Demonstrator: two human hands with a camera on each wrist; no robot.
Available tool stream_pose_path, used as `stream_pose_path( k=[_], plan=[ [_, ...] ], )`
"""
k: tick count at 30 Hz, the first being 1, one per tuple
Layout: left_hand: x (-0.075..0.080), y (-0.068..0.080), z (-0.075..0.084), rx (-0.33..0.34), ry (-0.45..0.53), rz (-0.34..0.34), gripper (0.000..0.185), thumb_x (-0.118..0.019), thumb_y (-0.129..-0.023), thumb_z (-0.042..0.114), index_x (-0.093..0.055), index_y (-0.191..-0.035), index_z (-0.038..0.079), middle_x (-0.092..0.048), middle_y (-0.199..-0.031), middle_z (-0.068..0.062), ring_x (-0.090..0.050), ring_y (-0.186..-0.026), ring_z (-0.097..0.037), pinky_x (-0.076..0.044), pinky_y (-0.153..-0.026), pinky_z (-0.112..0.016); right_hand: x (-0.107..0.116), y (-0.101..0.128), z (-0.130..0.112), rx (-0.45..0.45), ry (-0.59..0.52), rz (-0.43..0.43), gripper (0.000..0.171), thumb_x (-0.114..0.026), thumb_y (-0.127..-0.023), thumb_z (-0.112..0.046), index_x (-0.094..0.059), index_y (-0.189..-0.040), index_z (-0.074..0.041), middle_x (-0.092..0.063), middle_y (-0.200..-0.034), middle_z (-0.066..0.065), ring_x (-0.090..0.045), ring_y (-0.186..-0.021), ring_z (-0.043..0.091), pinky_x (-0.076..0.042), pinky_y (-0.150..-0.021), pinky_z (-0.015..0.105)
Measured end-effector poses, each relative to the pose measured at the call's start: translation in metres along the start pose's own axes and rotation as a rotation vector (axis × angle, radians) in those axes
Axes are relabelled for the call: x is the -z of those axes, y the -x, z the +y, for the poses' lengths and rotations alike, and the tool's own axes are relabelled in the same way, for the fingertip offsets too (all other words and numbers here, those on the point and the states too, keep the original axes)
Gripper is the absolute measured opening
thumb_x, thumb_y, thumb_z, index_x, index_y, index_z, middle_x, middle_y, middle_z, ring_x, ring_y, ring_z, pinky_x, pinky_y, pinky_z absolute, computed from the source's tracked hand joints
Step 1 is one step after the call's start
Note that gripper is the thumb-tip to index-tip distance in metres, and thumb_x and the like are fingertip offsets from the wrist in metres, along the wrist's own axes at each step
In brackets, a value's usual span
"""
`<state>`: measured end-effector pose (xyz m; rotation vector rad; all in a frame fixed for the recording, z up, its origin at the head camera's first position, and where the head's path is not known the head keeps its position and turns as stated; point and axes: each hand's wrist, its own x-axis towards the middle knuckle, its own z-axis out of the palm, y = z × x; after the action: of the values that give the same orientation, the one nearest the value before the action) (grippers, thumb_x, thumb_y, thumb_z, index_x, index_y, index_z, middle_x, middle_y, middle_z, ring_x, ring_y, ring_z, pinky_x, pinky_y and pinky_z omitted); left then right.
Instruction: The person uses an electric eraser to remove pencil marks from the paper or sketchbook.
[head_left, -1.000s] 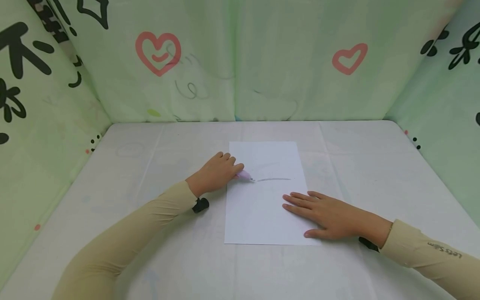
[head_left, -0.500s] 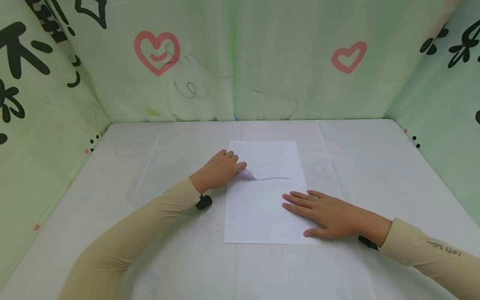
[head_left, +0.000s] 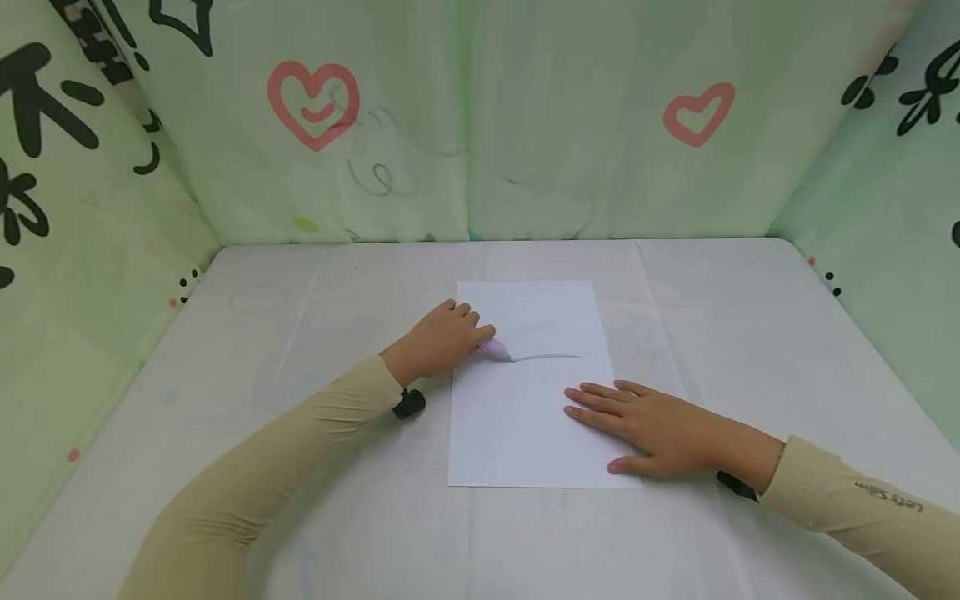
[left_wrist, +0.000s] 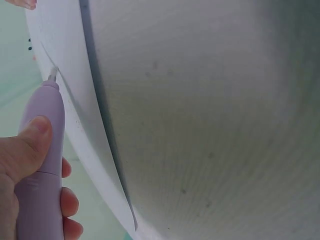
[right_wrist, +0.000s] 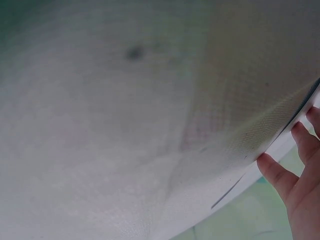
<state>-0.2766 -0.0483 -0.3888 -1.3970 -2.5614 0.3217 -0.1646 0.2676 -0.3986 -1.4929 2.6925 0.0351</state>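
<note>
Tan fabric, the left sleeve (head_left: 300, 450), reaches in over the white table (head_left: 360, 500) from its near left side. At the left edge of the paper sheet (head_left: 517, 425), the left hand (head_left: 444, 340) holds a lilac tool (head_left: 493, 349), fingers curled round its body. The tool lies in the sheet's far half, just inside that edge, its long axis slanting rightward and slightly toward the near edge. Its tip is at the left end of a thin grey line (head_left: 547, 357), which runs nearly parallel to the far edge and stops short of the right one. The left hand is nearer to that end; the other end lies just beyond the fingertips of the right hand (head_left: 651, 429). This hand rests across the right edge, toward the near right corner, fingers straight and spread, gripping nothing. The right sleeve (head_left: 847, 500) comes in from the table's near right.

The left wrist view shows what the head view hides: the thumb along the tool's side and a pale tip (left_wrist: 53, 74) beyond its collar. Whether the tip presses down, I cannot tell. The right wrist view shows fingertips at the sheet but not the tool
</note>
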Motion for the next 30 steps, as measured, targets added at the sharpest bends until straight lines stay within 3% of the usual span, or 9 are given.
stream_pose_path(
  k=[30],
  plan=[
    [-0.001,-0.0027,0.001,-0.018,-0.016,0.064,0.014,-0.062,-0.089,0.025,-0.057,-0.099,0.016,-0.061,-0.079,-0.002,-0.05,-0.071,-0.019,-0.036,-0.069,-0.028,0.0005,0.0003,-0.0014,0.008,0.031,0.025,0.068,-0.047,-0.092,-0.053,-0.031,-0.147,-0.016,-0.032,-0.153,0.005,-0.034,-0.138,0.025,-0.035,-0.101,0.048]
  ],
)
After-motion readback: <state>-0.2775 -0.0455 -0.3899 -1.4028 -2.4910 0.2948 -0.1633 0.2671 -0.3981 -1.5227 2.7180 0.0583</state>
